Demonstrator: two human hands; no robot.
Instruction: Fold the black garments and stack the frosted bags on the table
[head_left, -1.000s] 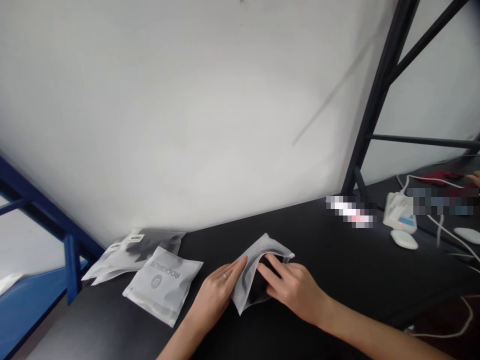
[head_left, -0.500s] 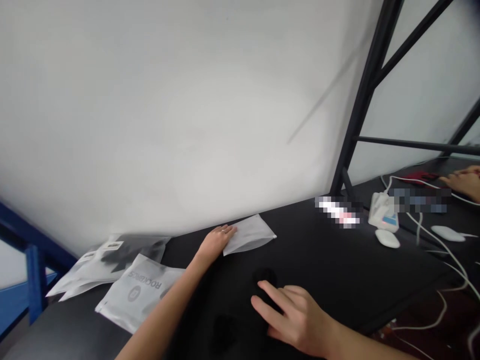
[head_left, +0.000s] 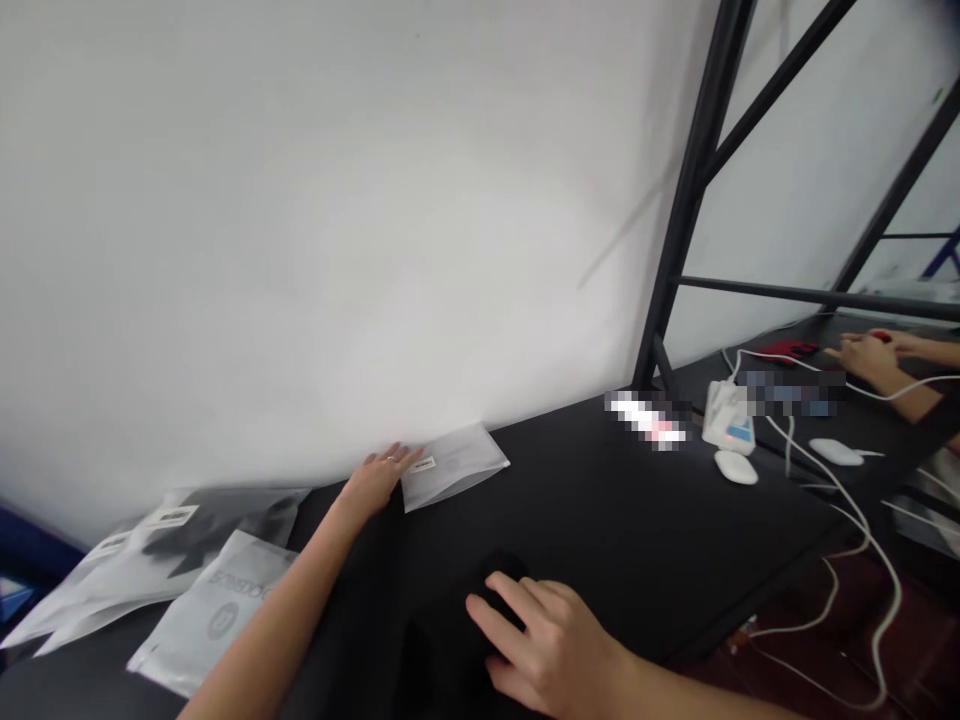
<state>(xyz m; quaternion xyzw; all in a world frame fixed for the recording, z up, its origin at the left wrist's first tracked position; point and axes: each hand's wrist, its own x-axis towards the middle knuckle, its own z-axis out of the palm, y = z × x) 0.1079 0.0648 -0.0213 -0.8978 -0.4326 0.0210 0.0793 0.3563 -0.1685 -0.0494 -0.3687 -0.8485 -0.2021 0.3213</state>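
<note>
A pale wall [head_left: 375, 250] fills most of the view, above a black table [head_left: 637, 520] and a dark metal frame [head_left: 690, 170] at the right. Two overlapping translucent bags [head_left: 217, 525] lie by the wall, farther left in view than half a second ago. The printed bag [head_left: 217, 610] lies in front of them, partly behind the left forearm. The right hand [head_left: 551, 640], a second ago in the open pouch, is now low over the table, fingers bent and slightly parted; whether they grip anything I cannot tell. The pouch [head_left: 457, 465] lies flat near the wall. The left hand [head_left: 375, 482] has slid toward its left edge, fingers loosely spread, fingertips at that edge, grasping nothing. A black item [head_left: 501, 568] lies by the right fingertips, hard to make out. Smallest, the pouch's label [head_left: 424, 465] shows now, where the left hand covered it half a second ago.
</note>
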